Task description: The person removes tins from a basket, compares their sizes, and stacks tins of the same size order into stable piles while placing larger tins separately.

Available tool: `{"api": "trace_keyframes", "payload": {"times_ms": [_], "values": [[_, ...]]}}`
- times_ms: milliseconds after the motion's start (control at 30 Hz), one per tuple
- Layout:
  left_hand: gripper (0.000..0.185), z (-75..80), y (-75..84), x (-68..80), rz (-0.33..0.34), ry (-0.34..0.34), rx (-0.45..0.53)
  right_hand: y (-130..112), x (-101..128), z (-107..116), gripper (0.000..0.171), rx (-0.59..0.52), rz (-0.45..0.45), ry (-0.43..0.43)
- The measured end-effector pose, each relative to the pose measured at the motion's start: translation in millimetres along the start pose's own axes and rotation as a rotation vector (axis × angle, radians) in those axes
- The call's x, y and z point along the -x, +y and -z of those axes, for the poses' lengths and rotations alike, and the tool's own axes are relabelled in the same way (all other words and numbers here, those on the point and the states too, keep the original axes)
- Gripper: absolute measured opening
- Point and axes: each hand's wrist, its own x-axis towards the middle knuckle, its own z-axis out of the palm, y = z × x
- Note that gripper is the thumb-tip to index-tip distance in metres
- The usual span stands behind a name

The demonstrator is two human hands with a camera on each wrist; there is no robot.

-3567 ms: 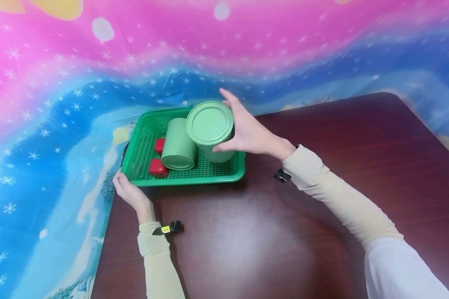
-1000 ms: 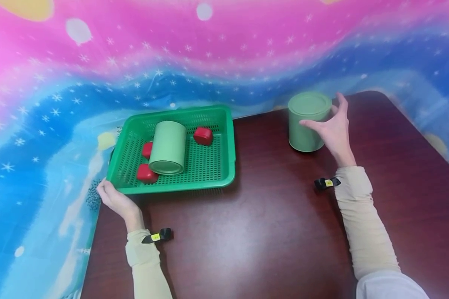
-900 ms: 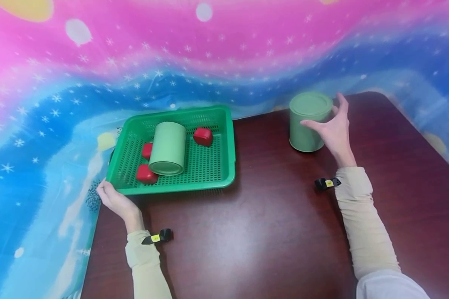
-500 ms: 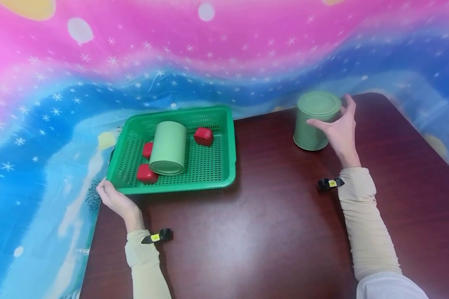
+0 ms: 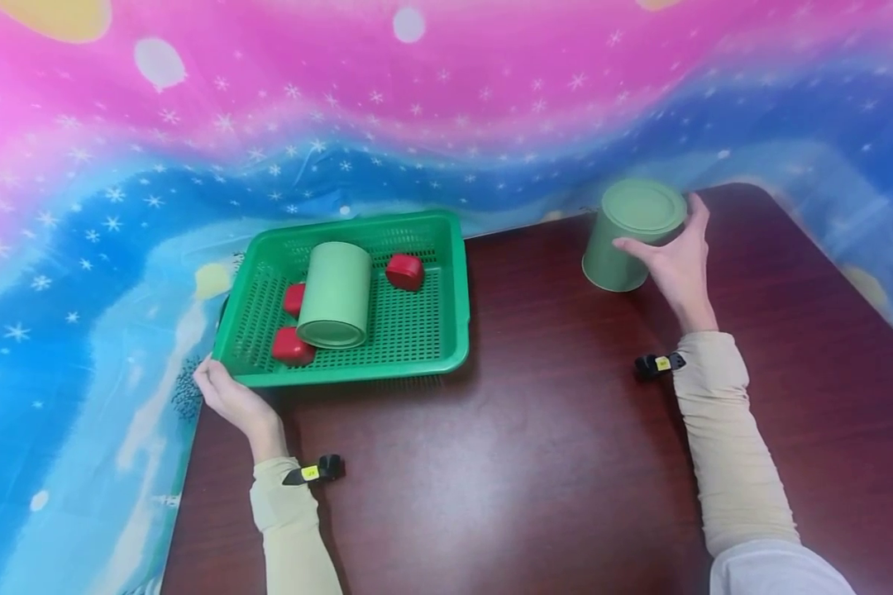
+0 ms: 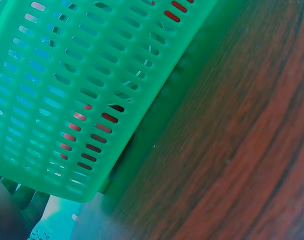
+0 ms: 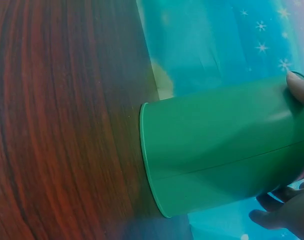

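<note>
Right hand wrapped around a green can, tilted on the table, far right. Left hand holding the tray corner. Probably setting the can down; next needs standing it flat, then letting go.

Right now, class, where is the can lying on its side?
In the head view, the can lies in the green basket at the table's left, between three red blocks.

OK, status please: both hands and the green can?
Right hand grips green can, tilted on table. Left hand holds green basket corner. Nothing in the way.
</note>
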Motion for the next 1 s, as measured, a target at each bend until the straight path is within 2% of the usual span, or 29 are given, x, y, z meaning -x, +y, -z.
{"api": "trace_keyframes", "payload": {"times_ms": [233,467,800,900,1000], "values": [[0.018,-0.4,0.0,1.1,-0.005,0.0,-0.022,2.9,0.8,0.7,0.116,0.015,0.017,-0.006],[0.019,-3.0,0.8,-0.3,-0.001,-0.004,-0.041,-2.7,4.2,1.8,0.12,0.02,0.072,0.036],[0.022,0.2,1.9,-3.2,0.012,0.01,-0.012,-10.6,1.3,1.4,0.118,0.007,0.075,0.031],[0.021,-1.5,1.8,-1.8,0.02,0.013,-0.014,-10.1,0.5,4.9,0.117,0.028,0.101,0.051],[0.022,-3.7,1.4,-0.1,0.025,0.023,-0.032,-14.3,2.2,8.4,0.114,0.071,0.164,0.109]]}}
